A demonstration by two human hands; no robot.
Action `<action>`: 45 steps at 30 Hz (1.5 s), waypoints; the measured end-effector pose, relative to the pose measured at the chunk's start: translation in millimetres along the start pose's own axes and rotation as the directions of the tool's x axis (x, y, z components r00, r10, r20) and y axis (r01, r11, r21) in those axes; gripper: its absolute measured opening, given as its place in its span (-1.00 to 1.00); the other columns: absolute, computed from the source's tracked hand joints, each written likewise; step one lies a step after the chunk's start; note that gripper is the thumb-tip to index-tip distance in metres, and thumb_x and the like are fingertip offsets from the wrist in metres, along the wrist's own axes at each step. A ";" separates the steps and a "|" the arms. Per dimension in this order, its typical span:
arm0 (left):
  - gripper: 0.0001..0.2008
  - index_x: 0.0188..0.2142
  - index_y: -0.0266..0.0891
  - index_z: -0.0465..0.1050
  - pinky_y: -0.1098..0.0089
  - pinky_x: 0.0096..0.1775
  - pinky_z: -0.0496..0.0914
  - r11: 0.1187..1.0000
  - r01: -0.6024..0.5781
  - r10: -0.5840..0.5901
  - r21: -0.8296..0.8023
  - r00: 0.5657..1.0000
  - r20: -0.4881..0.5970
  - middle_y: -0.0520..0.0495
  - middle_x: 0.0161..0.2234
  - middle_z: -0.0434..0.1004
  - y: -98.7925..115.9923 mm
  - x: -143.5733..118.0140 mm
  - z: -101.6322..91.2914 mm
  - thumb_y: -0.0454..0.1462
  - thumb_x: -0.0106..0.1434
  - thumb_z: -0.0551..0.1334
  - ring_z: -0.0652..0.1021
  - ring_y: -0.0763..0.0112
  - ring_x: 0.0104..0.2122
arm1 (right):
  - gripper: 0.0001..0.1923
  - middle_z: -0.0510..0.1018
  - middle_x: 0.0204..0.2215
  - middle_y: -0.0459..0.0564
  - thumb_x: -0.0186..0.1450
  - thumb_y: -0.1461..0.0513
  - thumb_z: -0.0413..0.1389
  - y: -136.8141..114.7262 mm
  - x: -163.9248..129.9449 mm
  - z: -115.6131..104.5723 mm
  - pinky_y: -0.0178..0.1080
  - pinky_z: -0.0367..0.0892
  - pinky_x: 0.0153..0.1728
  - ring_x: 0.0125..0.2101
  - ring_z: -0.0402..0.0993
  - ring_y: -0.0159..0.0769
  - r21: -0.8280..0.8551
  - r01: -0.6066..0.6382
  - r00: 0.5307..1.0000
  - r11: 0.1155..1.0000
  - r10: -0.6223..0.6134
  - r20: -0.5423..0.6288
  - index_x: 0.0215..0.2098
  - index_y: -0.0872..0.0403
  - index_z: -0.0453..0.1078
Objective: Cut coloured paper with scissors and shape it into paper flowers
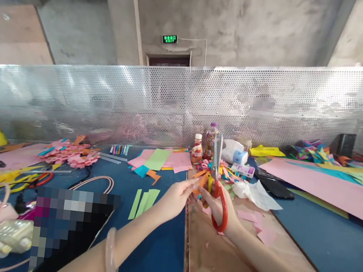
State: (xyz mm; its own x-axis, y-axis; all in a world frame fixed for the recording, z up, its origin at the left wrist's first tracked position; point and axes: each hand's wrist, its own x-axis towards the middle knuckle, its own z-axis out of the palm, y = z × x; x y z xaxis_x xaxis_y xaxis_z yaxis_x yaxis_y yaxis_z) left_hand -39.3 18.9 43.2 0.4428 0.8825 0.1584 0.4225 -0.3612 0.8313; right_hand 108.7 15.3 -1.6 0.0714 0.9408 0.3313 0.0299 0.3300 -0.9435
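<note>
Both hands meet over the brown board in the middle of the table. My left hand (177, 197), below a pale bangle, has its fingers pinched on a small piece of orange paper (201, 183). My right hand (222, 208) is closed around red-handled scissors (221, 206), whose blades point up and away with a gap between them. Its fingertips also reach the orange paper. Part of the paper is hidden by the fingers. Pink paper scraps (261, 226) lie on the board beside the right hand, and green paper strips (143, 203) lie left of the left hand.
Behind the hands stand a coffee drink bottle (196, 150), a purple-capped bottle (211, 141) and a tissue pack (236, 153). Crumpled white tissue (256, 193) and a black phone (274, 185) lie right. A pink paper pile (68, 153), cables and a perforated metal screen (132, 104) are farther off.
</note>
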 end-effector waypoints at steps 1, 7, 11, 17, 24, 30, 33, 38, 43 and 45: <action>-0.56 0.09 -0.20 0.28 0.25 -0.05 0.30 1.000 -0.008 0.008 0.012 1.000 0.011 -0.10 0.04 0.39 -1.1 -0.3 0.1 -0.12 0.29 -0.03 0.43 0.24 -0.04 | -0.73 0.28 -0.64 -0.19 0.14 0.04 0.12 2.6 1.9 0.0 -0.33 0.18 -0.61 -0.65 0.22 -0.41 0.032 -0.011 1.000 0.999 0.011 -0.002 -0.46 0.04 0.19; -0.61 0.01 -0.20 0.35 0.30 -0.17 0.36 0.999 -0.028 0.027 0.030 0.999 0.036 -0.13 -0.09 0.48 -11.9 3.4 -10.0 -0.14 0.23 0.06 0.51 0.28 -0.21 | -0.69 0.24 -0.68 -0.21 0.12 0.05 0.15 6.1 8.2 -3.0 -0.34 0.14 -0.65 -0.68 0.21 -0.43 0.108 -0.019 1.000 0.994 0.021 -0.015 -0.52 0.03 0.13; -0.74 -0.23 -0.29 0.43 0.36 -0.22 0.36 1.000 0.019 -0.018 -0.022 0.997 0.071 -0.13 -0.26 0.53 -15.6 7.5 -21.1 -0.18 0.15 0.16 0.52 0.32 -0.27 | -0.69 0.28 -0.64 -0.18 0.10 0.03 0.15 7.4 9.7 -6.3 -0.35 0.13 -0.64 -0.65 0.20 -0.42 0.047 -0.013 1.000 0.999 0.013 0.007 -0.51 0.05 0.17; -0.73 -0.29 -0.28 0.41 0.45 -0.44 0.34 0.991 0.086 -0.075 -0.102 0.992 0.103 -0.07 -0.38 0.50 -21.7 7.1 -25.8 -0.14 0.08 0.22 0.51 0.38 -0.40 | -0.70 0.31 -0.56 -0.14 0.10 0.04 0.15 9.4 7.3 -3.8 -0.33 0.21 -0.52 -0.55 0.23 -0.39 -0.049 0.065 0.997 0.997 -0.063 0.046 -0.45 0.06 0.19; -0.82 -0.41 -0.29 0.44 0.42 -0.35 0.35 0.991 0.047 -0.046 -0.121 0.999 0.013 -0.06 -0.46 0.51 -22.2 11.5 -27.0 -0.21 0.03 0.27 0.51 0.39 -0.41 | -0.66 0.33 -0.51 -0.16 0.16 -0.05 0.05 1.0 -3.2 -2.0 -0.34 0.23 -0.55 -0.58 0.22 -0.43 -0.044 -0.060 0.998 0.997 0.061 0.028 -0.33 0.04 0.21; -0.83 -0.40 -0.27 0.42 0.41 -0.35 0.35 0.977 -0.079 0.010 -0.198 0.945 -0.327 -0.08 -0.43 0.53 -14.6 15.2 -48.6 -0.20 0.08 0.23 0.51 0.37 -0.39 | -0.59 0.23 -0.59 -0.23 0.15 -0.13 -0.02 -8.8 -3.9 -4.9 -0.38 0.19 -0.65 -0.64 0.17 -0.47 -0.106 -0.190 0.962 0.976 0.207 0.179 -0.34 0.02 0.17; -0.79 -0.36 -0.28 0.43 0.42 -0.34 0.36 0.962 -0.140 -0.002 -0.234 0.854 -0.520 -0.09 -0.40 0.53 -12.3 15.8 -58.6 -0.17 0.07 0.24 0.51 0.37 -0.36 | -0.61 0.15 -0.62 -0.24 0.18 -0.11 -0.04 -16.4 -3.8 -4.9 -0.40 0.17 -0.63 -0.63 0.15 -0.48 -0.248 -0.141 0.965 0.958 0.189 0.181 -0.42 0.03 0.13; -0.78 -0.35 -0.28 0.43 0.42 -0.32 0.36 0.932 -0.231 -0.018 -0.278 0.738 -0.674 -0.06 -0.44 0.51 -10.6 14.7 -63.3 -0.17 0.06 0.26 0.51 0.39 -0.37 | -0.61 0.14 -0.66 -0.22 0.19 -0.06 -0.03 -24.0 -4.0 -6.2 -0.39 0.07 -0.63 -0.63 0.11 -0.47 -0.469 0.044 0.955 0.882 0.101 0.280 -0.55 0.06 0.12; -0.79 -0.35 -0.27 0.43 0.39 -0.29 0.38 0.908 -0.292 -0.009 -0.301 0.704 -0.710 -0.07 -0.38 0.52 -9.9 13.6 -58.4 -0.18 0.07 0.25 0.52 0.37 -0.33 | -0.67 0.19 -0.65 -0.18 0.21 0.02 -0.05 -24.9 -3.7 -8.2 -0.39 0.07 -0.62 -0.60 0.14 -0.45 -0.527 0.110 0.939 0.843 0.086 0.334 -0.56 0.08 0.14; -0.80 -0.35 -0.28 0.43 0.37 -0.25 0.38 0.895 -0.312 -0.005 -0.320 0.710 -0.705 -0.08 -0.37 0.52 -8.0 13.0 -55.2 -0.19 0.07 0.25 0.52 0.36 -0.30 | -0.71 0.22 -0.63 -0.17 0.22 0.06 -0.06 -23.6 -3.0 -8.8 -0.40 0.08 -0.64 -0.61 0.19 -0.45 -0.512 0.078 0.932 0.855 0.120 0.343 -0.52 0.09 0.17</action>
State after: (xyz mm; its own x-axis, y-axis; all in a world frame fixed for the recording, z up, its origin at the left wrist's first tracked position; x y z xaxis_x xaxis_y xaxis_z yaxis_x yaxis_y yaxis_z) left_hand -80.6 49.8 68.0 -0.2450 0.8402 0.4838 -0.0130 -0.5018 0.8649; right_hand 116.5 4.0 19.6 -0.2715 0.9427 0.1939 0.5419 0.3162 -0.7787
